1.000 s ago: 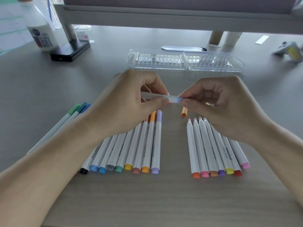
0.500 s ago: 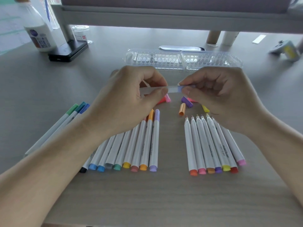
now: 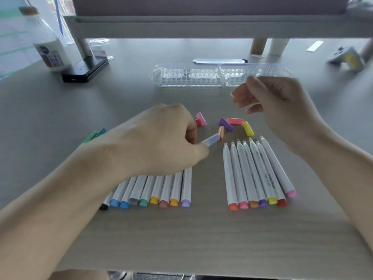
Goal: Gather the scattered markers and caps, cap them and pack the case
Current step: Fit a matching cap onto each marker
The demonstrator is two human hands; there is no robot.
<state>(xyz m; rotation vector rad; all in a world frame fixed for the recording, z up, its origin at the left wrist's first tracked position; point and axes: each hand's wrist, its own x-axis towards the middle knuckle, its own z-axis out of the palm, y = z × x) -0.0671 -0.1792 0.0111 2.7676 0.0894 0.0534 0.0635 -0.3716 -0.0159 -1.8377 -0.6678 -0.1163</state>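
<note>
My left hand (image 3: 161, 142) grips a white marker whose lavender-blue capped end (image 3: 212, 140) sticks out to the right, low over the row of capped markers (image 3: 161, 190). My right hand (image 3: 282, 110) hangs above the table, fingers loosely curled and holding nothing. A row of uncapped markers (image 3: 256, 174) lies below it, tips pointing away. Loose caps lie between the hands: pink (image 3: 201, 118), purple (image 3: 226, 124), coral (image 3: 234, 121), yellow (image 3: 248, 128), orange (image 3: 221, 132). The clear case (image 3: 201, 77) lies open behind them.
Green and teal markers (image 3: 94, 135) peek out left of my left wrist. At the back left stand a white bottle (image 3: 50, 51) and a black stand base (image 3: 84, 71). A grey shelf (image 3: 201, 27) overhangs the far table. The table's front edge runs near the bottom.
My right hand let go of the marker's end and lifted up to the right. My left hand carried the capped marker down toward the capped row.
</note>
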